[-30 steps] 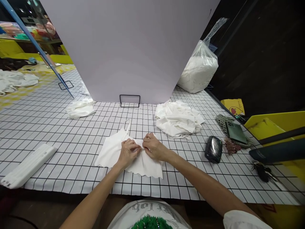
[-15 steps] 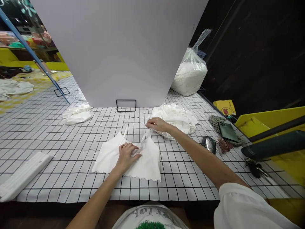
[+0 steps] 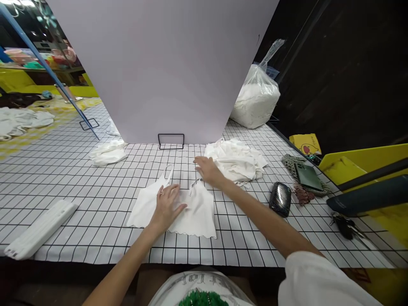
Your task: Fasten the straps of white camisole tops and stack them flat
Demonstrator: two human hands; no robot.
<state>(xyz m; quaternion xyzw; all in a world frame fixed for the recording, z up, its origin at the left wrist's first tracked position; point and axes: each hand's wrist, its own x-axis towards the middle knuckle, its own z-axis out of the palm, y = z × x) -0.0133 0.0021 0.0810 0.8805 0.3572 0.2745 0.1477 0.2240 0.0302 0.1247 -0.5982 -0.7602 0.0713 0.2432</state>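
Observation:
A small white camisole top (image 3: 194, 212) with thin straps lies flat on the black-gridded table (image 3: 95, 199) in front of me. My left hand (image 3: 166, 205) rests open and flat on its middle, fingers spread. My right hand (image 3: 208, 170) lies open, palm down, over the right strap at the garment's upper right corner, just left of a pile of white garments (image 3: 236, 160).
A large pale board (image 3: 165, 63) stands behind on a wire stand (image 3: 171, 140). A second white pile (image 3: 107, 153) lies back left, a white ribbed bar (image 3: 40, 229) front left. A plastic bag (image 3: 256, 95), dark case (image 3: 280, 199), phone (image 3: 307, 177) and keys (image 3: 346, 225) sit on the right.
Both hands pinched the top's middle a second ago. The right hand drew the strap outward to the upper right, then flattened. The left hand opened flat on the fabric.

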